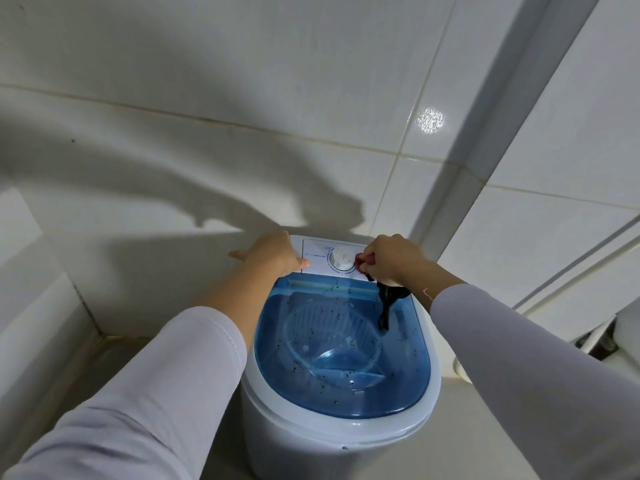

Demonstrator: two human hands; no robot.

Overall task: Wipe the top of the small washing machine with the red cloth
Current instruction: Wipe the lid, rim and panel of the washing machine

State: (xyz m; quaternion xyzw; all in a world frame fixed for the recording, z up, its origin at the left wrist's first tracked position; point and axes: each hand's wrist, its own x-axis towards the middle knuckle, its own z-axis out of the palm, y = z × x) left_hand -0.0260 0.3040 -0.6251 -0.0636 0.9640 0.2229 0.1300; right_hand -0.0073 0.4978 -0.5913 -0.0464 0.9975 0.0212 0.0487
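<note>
My right hand (388, 259) is closed around the bunched red cloth (362, 261), pressing it on the white control panel (315, 254) beside the dial (341, 258) at the washing machine's (339, 431) back edge. My left hand (273, 252) lies flat, fingers open, on the back left corner, holding nothing.

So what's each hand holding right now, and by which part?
Right hand grips the red cloth bunched at one end, the rest dangling. Left hand holds nothing, resting on the washing machine.
</note>
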